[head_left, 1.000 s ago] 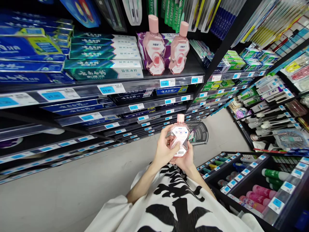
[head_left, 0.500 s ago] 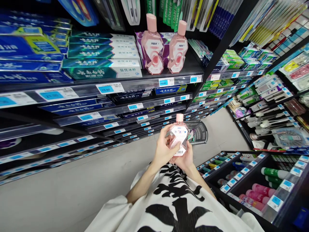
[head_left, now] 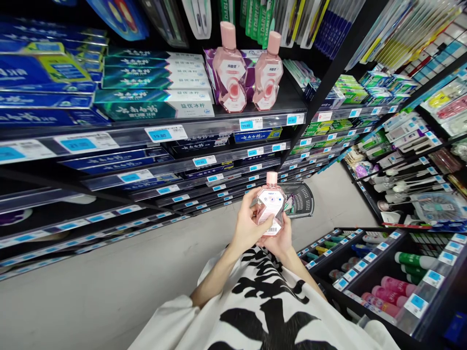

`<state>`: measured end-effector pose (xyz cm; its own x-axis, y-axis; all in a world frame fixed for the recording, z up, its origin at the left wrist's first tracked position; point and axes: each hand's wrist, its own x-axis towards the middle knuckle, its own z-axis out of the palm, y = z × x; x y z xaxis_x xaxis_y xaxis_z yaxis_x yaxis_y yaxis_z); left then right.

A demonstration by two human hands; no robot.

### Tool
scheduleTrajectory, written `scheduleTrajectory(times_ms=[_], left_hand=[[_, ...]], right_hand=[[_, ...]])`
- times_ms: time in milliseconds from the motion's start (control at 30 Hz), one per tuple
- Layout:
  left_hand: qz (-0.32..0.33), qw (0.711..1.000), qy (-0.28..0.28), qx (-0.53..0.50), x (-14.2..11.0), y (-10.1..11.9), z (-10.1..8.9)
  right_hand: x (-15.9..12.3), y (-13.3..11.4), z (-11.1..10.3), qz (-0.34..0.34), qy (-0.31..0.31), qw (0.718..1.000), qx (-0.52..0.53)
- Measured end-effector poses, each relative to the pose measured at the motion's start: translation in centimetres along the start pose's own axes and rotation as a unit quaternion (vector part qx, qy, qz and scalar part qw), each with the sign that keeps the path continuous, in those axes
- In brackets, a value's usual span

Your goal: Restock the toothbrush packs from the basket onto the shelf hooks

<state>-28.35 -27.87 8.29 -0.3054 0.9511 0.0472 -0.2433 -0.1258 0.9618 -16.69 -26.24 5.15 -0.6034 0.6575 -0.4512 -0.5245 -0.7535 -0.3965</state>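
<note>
A small pink bottle [head_left: 270, 206] with a pink cap and a white barcode label is held upright in front of my chest. My left hand [head_left: 247, 226] wraps its left side, fingers curled around it. My right hand [head_left: 280, 242] cups it from below and behind, mostly hidden by the bottle. Two larger pink bottles of the same kind [head_left: 229, 73] [head_left: 268, 75] stand on the shelf above, beside stacked toothpaste boxes [head_left: 153, 102].
Black shelves [head_left: 204, 127] with blue price tags run along the left. A black basket [head_left: 301, 199] sits on the grey floor beyond my hands. At the right a low bin [head_left: 379, 272] holds pink and green tubes; further shelves carry packaged goods.
Both hands and the bottle have stayed almost in place; the view has shifted very slightly.
</note>
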Motion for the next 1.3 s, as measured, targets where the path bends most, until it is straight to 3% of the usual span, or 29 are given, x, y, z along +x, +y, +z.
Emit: scheduleTrajectory(times_ms=[600, 967, 1300], left_hand=[[0.008, 1.000, -0.003, 0.007, 0.1, -0.2, 0.1], [0.005, 1.000, -0.006, 0.010, 0.3, -0.3, 0.0], [-0.025, 1.000, -0.012, 0.014, 0.4, -0.6, 0.0]], right_hand=[[-0.2, -0.5, 0.6, 0.037, 0.063, 0.995, 0.063], [0.1, -0.4, -0.2, 0.037, 0.058, 0.996, 0.048], [0.3, -0.3, -0.8, 0.039, 0.004, 0.999, 0.019]])
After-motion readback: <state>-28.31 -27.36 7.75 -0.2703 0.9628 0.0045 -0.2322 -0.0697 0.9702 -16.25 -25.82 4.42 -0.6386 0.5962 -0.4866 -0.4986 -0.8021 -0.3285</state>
